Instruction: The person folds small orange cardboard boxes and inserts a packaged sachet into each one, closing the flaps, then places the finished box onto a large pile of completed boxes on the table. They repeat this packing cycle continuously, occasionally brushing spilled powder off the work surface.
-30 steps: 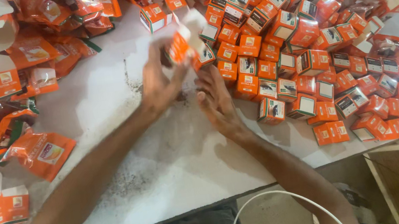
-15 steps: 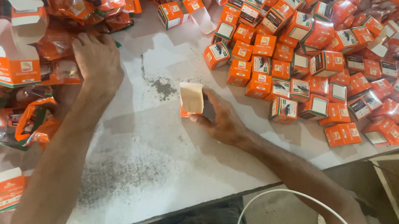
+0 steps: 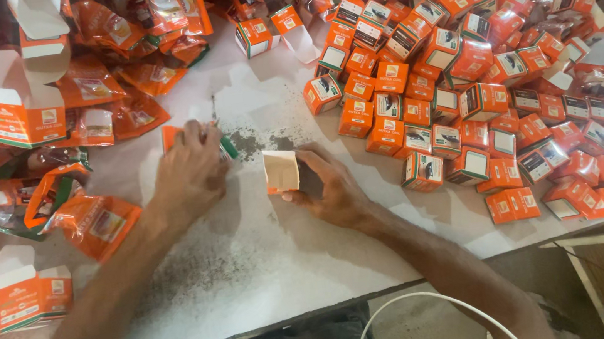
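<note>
Gripping an open orange carton (image 3: 283, 170) at the middle of the white counter (image 3: 266, 252), the right hand (image 3: 332, 189) curls around it while the left hand (image 3: 190, 172) closes over an orange sachet (image 3: 225, 145); filled cartons (image 3: 476, 76) crowd the right.

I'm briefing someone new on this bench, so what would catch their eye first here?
First, the big heap of small closed orange cardboard boxes covering the right side of the white table. Next, the pile of shiny orange plastic pouches at upper left. At the centre, the right hand grips an open orange box, while the left hand rests on an orange pouch.
</note>
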